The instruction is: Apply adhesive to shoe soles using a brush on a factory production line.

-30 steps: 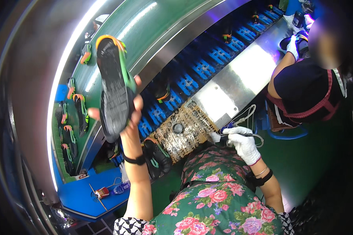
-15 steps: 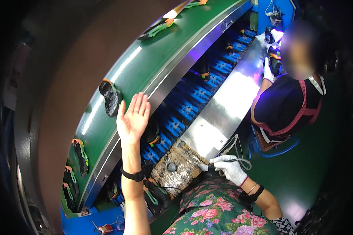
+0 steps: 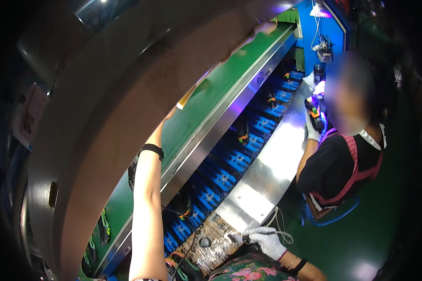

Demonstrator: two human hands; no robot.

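My left hand reaches far over the green conveyor belt. A large brown curved surface covers most of this hand, fingers included, so whatever it touches is hidden. Just past it a pale yellowish strip shows at the brown edge. In a white glove, my right hand grips a dark-handled brush with a pale tip, low over a plastic-wrapped work plate. A dark round knob stands on that plate. Beside my left forearm lies a dark shoe, partly covered.
The brown curved surface fills the upper left. Blue holders line the belt's side, next to a shiny metal shelf. At right a seated co-worker's gloved hand holds a shoe. Several shoes lie lower left.
My left hand has stretched forward over the belt, going from open view to mostly hidden. My right hand keeps the brush, its tip now over the plate. The view has shifted; the brown surface covers more.
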